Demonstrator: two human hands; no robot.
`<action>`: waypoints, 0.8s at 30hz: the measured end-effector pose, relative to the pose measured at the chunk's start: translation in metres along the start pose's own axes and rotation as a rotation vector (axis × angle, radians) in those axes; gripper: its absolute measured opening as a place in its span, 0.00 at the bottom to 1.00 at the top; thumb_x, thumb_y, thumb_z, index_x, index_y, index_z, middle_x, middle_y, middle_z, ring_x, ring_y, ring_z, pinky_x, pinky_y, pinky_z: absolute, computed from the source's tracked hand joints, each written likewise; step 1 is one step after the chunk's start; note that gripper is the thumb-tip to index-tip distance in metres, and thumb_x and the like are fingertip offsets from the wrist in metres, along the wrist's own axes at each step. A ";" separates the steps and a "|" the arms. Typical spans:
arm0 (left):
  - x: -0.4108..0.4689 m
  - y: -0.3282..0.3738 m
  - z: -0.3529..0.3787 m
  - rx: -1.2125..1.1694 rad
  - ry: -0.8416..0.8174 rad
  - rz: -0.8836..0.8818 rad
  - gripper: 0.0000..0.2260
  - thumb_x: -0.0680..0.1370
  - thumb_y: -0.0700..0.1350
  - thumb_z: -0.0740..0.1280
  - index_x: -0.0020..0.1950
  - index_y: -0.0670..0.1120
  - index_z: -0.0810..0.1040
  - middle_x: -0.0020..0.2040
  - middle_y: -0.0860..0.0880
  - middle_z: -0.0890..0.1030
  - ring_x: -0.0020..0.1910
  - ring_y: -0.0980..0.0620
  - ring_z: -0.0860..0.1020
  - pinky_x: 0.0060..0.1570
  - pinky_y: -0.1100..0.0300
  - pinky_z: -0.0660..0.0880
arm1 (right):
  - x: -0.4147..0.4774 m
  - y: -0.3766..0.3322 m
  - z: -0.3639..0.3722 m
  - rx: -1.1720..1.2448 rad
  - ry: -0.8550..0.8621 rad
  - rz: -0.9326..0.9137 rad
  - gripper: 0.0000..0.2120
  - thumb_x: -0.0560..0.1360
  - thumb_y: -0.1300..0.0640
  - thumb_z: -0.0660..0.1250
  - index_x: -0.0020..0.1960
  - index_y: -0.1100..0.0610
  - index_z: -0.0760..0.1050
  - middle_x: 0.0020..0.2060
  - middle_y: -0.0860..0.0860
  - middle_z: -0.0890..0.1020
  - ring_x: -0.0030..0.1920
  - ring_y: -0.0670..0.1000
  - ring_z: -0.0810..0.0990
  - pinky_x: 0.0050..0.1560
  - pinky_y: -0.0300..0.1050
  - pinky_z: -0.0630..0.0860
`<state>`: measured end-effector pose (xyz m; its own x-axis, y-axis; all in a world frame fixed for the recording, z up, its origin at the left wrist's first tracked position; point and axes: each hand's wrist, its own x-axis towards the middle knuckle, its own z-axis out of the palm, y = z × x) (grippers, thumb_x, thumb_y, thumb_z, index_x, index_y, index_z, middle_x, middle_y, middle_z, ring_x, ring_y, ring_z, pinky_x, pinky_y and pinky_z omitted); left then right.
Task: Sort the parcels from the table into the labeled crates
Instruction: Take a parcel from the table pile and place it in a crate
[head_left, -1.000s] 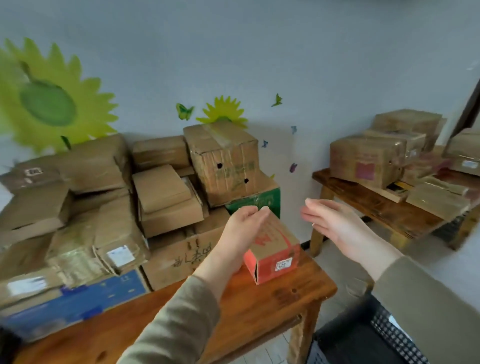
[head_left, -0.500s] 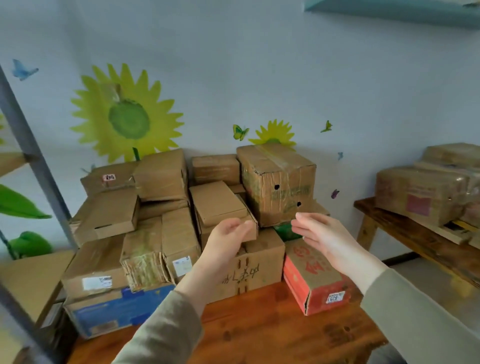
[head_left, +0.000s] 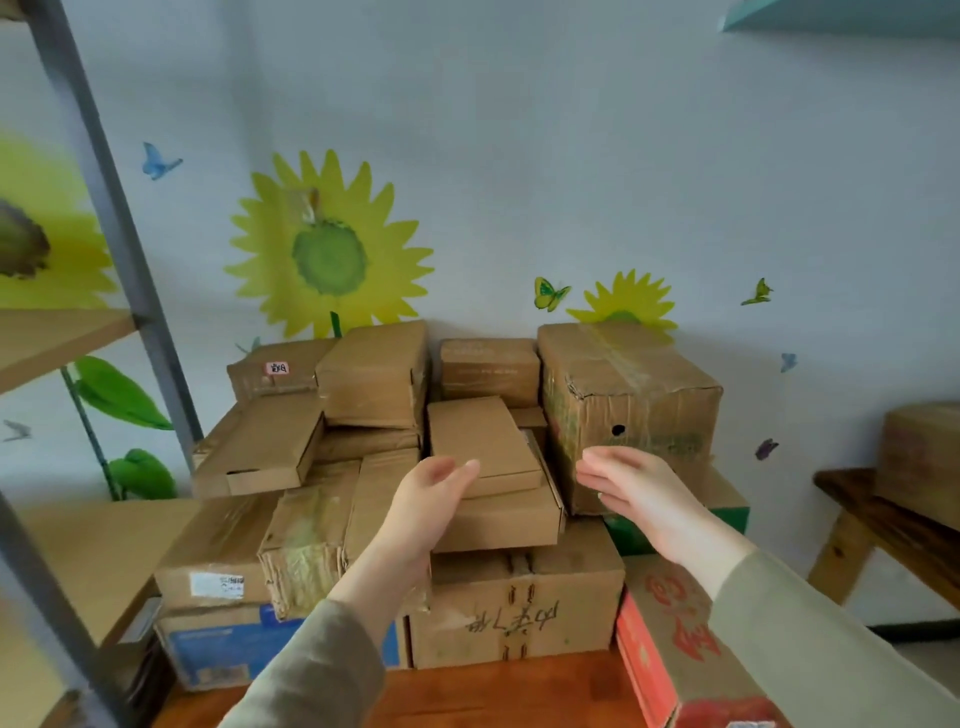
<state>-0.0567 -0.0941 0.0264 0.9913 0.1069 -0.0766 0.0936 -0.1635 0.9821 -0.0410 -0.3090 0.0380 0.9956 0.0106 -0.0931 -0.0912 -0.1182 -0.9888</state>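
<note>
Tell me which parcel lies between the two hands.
The small flat brown box, topmost of the middle stack, resting on a wider flat box; left hand and right hand flank it.

Leaving open air above and in front of the small flat box (head_left: 480, 447). Squeezing its right with the tall carton (head_left: 628, 405). Backing it with a brown carton (head_left: 488, 371). Crowding its left with lower parcels (head_left: 374, 483); fencing the far left with the shelf post (head_left: 119, 249).
</note>
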 end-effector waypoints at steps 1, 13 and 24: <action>0.005 -0.001 0.001 0.002 0.008 -0.010 0.26 0.77 0.54 0.65 0.72 0.47 0.67 0.66 0.48 0.73 0.66 0.49 0.70 0.68 0.50 0.66 | 0.008 0.001 -0.002 0.000 -0.002 0.004 0.14 0.78 0.53 0.64 0.62 0.55 0.72 0.56 0.50 0.79 0.57 0.47 0.78 0.64 0.44 0.69; 0.076 -0.016 -0.005 -0.138 0.132 -0.216 0.26 0.77 0.50 0.67 0.71 0.40 0.67 0.67 0.39 0.73 0.66 0.43 0.71 0.69 0.49 0.66 | 0.098 0.017 0.018 -0.030 0.014 0.085 0.19 0.78 0.57 0.65 0.67 0.60 0.70 0.61 0.55 0.75 0.61 0.53 0.74 0.65 0.48 0.70; 0.131 -0.024 -0.009 -0.049 -0.013 -0.358 0.32 0.76 0.52 0.68 0.75 0.43 0.60 0.72 0.43 0.66 0.70 0.43 0.67 0.70 0.47 0.64 | 0.142 0.024 0.050 -0.151 0.027 0.163 0.22 0.80 0.58 0.61 0.72 0.59 0.65 0.69 0.55 0.69 0.69 0.56 0.67 0.70 0.51 0.63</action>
<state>0.0702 -0.0672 -0.0055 0.8977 0.1366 -0.4188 0.4305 -0.0702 0.8999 0.0968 -0.2611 -0.0052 0.9682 -0.0476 -0.2454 -0.2492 -0.2634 -0.9319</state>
